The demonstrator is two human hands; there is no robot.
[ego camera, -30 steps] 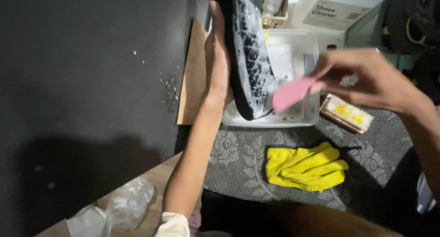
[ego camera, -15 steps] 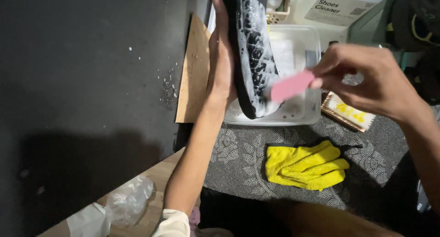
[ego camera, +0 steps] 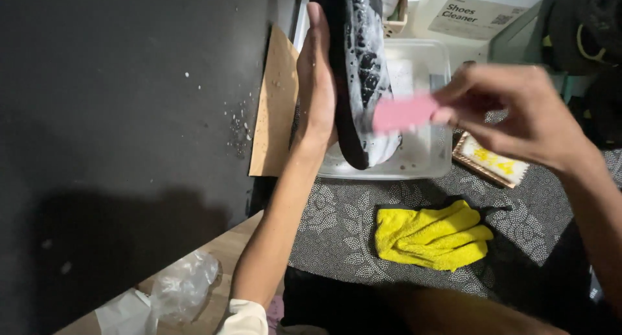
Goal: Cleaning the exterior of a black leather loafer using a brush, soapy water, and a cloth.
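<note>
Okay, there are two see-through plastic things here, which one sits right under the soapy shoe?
The clear rectangular tub on the patterned mat, directly below the foamy black shoe. The other, a crumpled clear plastic bag, lies on the wooden surface near the left elbow.

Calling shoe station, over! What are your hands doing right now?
Left hand holding black soapy shoe upright over clear tub. Right hand pressing pink sponge block against sole. Nothing in the way; yellow cloth lies nearby.
</note>
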